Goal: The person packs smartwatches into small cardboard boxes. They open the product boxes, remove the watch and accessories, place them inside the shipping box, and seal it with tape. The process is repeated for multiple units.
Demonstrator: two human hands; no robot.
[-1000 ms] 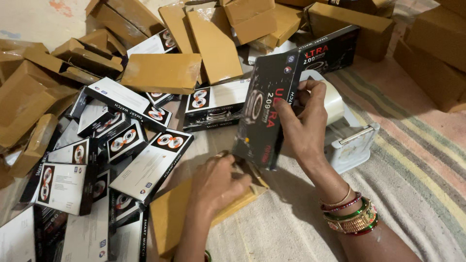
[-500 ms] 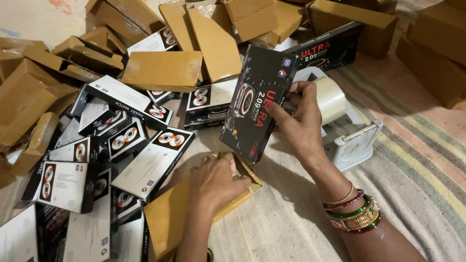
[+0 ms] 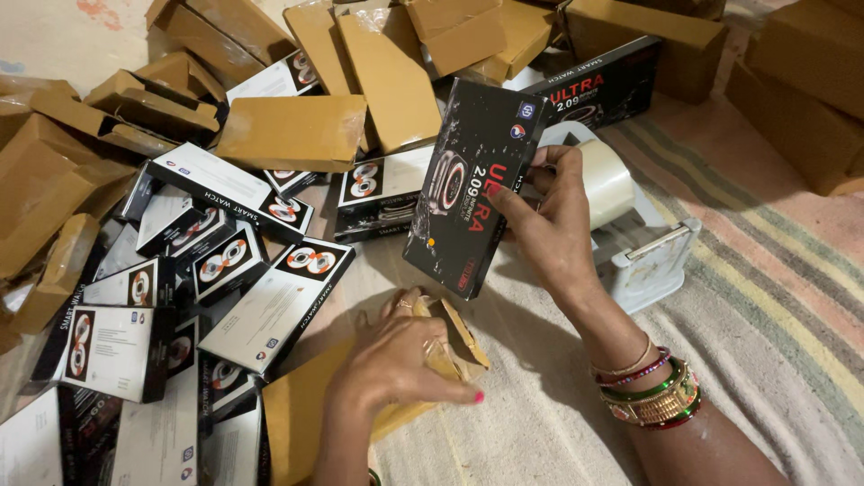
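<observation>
The black box [image 3: 472,184] has dropped lower and tilted since a second ago, fingers of the right hand [image 3: 549,225] clamped on its edge. The left hand [image 3: 396,360] pinches open the brown envelope [image 3: 297,418] below it on the floor.

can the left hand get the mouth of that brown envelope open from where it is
Probably yes: the left hand already rests on the brown envelope with fingers at its open flap, and nothing covers it; the black box hangs above.
</observation>
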